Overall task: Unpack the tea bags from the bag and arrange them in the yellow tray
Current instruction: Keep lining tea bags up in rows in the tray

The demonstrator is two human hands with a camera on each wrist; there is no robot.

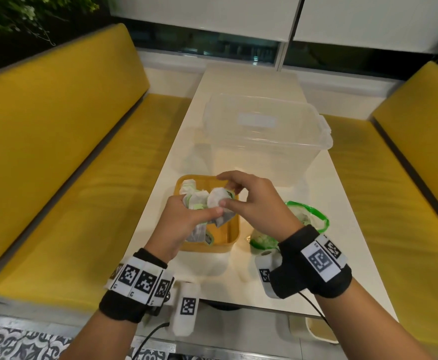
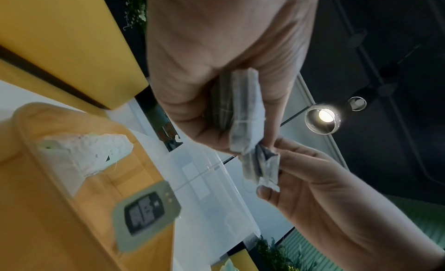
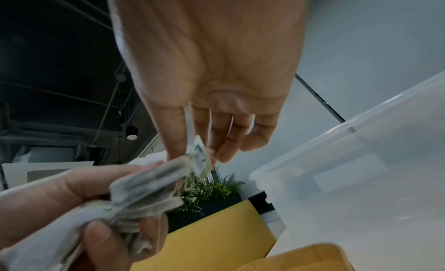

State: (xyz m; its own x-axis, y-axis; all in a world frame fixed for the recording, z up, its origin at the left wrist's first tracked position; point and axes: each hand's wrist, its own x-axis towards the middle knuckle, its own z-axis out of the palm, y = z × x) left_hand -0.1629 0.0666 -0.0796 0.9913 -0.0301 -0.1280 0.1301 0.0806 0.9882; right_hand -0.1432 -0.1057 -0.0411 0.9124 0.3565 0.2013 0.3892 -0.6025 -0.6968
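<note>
The yellow tray [image 1: 208, 248] sits on the white table with several tea bags [image 1: 189, 187] lying in it. Above it my left hand [image 1: 199, 211] grips a bundle of tea bags [image 2: 243, 107], and a green paper tag [image 2: 147, 214] dangles from the bundle on its string. My right hand [image 1: 228, 196] pinches one tea bag [image 2: 262, 166] at the bundle's end, between thumb and forefinger. In the right wrist view that pinched tea bag [image 3: 199, 157] touches the bundle [image 3: 144, 189]. The green-and-white bag [image 1: 314, 216] lies open on the table right of the tray, partly hidden by my right wrist.
A large clear plastic bin [image 1: 264, 136] stands just beyond the tray. Yellow benches [image 1: 56, 152] run along both sides of the narrow white table [image 1: 342, 255]. The table's near edge is right under my wrists.
</note>
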